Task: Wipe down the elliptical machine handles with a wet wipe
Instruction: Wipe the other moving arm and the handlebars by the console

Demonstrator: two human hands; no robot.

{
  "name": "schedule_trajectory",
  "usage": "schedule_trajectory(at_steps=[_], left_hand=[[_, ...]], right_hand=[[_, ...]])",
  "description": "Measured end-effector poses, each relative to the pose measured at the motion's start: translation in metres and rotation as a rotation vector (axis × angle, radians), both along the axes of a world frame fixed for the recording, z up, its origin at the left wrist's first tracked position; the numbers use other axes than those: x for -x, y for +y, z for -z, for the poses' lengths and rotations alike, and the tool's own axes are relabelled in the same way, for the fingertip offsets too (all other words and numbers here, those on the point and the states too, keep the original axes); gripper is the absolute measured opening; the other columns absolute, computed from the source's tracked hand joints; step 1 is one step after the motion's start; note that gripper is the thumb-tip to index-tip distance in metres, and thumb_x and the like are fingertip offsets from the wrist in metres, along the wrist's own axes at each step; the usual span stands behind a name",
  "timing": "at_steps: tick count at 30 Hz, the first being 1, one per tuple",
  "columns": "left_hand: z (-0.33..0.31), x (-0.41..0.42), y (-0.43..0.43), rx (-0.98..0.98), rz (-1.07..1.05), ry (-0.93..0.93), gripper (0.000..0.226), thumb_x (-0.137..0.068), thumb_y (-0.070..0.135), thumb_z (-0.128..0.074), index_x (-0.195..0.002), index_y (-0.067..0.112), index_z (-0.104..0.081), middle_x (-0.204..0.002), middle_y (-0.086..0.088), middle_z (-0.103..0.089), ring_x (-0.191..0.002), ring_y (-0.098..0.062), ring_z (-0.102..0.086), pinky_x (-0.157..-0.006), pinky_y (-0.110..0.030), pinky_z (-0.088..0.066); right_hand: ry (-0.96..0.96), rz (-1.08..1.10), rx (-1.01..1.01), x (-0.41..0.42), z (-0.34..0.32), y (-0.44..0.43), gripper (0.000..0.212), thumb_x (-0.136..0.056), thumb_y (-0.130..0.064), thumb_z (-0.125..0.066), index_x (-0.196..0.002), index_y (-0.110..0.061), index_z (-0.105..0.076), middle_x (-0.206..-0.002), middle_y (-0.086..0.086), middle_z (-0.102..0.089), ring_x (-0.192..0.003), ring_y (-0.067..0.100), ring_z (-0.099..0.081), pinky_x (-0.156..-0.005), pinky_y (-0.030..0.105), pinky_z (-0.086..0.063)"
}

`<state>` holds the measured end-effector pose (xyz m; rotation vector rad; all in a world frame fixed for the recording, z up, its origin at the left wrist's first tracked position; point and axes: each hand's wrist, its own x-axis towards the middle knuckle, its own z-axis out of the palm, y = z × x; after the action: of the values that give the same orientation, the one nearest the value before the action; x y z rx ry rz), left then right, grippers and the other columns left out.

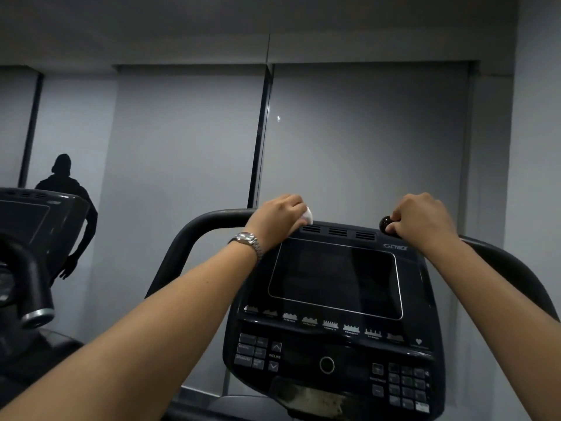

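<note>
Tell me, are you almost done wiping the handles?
Can't tell what's already clean; no handle shows wet marks. Right now the left hand holds the wet wipe on the left handle near the console. The right hand only grips the right handle with no wipe, so that probably remains.

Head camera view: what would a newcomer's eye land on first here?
The left hand holds a crumpled white wet wipe against the curved black handle, while the right hand grips the other handle's round black end. Between them sits the black console with its dark screen. A silver metal wristwatch glints on the left wrist.
</note>
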<state>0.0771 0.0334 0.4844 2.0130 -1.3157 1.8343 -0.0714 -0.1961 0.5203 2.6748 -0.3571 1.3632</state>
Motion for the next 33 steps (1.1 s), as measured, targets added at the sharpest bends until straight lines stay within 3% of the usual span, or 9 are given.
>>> schedule_trajectory(at_steps=[4,11,21,25,33], left_hand=[[0.003,-0.002,-0.006,-0.035,0.007,-0.046,0.003,-0.083,0.013,-0.066,-0.08,0.012,-0.066,-0.09,-0.001,-0.064,-0.084,-0.018,-0.062,-0.056,-0.032,-0.057],[0.018,-0.012,0.036,0.12,-0.03,-0.087,0.019,-0.088,0.028,-0.06,-0.083,0.011,-0.066,-0.087,0.001,-0.066,-0.073,-0.017,-0.062,-0.056,-0.025,-0.052],[0.003,0.002,-0.003,-0.066,-0.118,-0.075,0.015,-0.072,0.005,-0.075,-0.079,0.012,-0.064,-0.085,-0.003,-0.063,-0.075,-0.02,-0.062,-0.051,-0.03,-0.054],[0.007,0.005,0.01,-0.06,-0.127,-0.066,0.021,-0.07,-0.003,-0.073,-0.083,0.01,-0.063,-0.089,-0.005,-0.062,-0.08,-0.023,-0.064,-0.051,-0.032,-0.056],[0.019,0.012,0.063,-0.011,-0.253,-0.008,0.03,-0.061,-0.006,-0.08,-0.081,0.006,-0.061,-0.081,-0.008,-0.061,-0.066,-0.024,-0.061,-0.044,-0.031,-0.053]], right_hand=[[-0.013,-0.009,-0.012,0.004,0.001,-0.001,0.022,-0.076,-0.026,-0.077,-0.093,-0.013,-0.075,-0.089,0.016,-0.07,-0.08,0.035,-0.064,-0.071,0.034,-0.051],[-0.017,-0.008,-0.028,0.002,0.004,-0.004,0.025,-0.079,-0.026,-0.074,-0.101,-0.014,-0.073,-0.095,0.015,-0.07,-0.085,0.034,-0.064,-0.074,0.034,-0.049],[-0.043,0.014,0.02,0.0,0.009,-0.002,0.022,-0.081,-0.024,-0.071,-0.098,-0.011,-0.074,-0.09,0.017,-0.07,-0.078,0.034,-0.063,-0.071,0.036,-0.051],[-0.059,0.007,0.012,0.0,0.012,-0.002,0.023,-0.083,-0.024,-0.07,-0.101,-0.011,-0.073,-0.092,0.017,-0.07,-0.081,0.034,-0.064,-0.075,0.039,-0.052],[0.023,0.029,0.062,0.011,0.019,0.0,0.032,-0.084,-0.018,-0.066,-0.115,-0.015,-0.066,-0.108,0.01,-0.068,-0.101,0.03,-0.061,-0.084,0.039,-0.047]])
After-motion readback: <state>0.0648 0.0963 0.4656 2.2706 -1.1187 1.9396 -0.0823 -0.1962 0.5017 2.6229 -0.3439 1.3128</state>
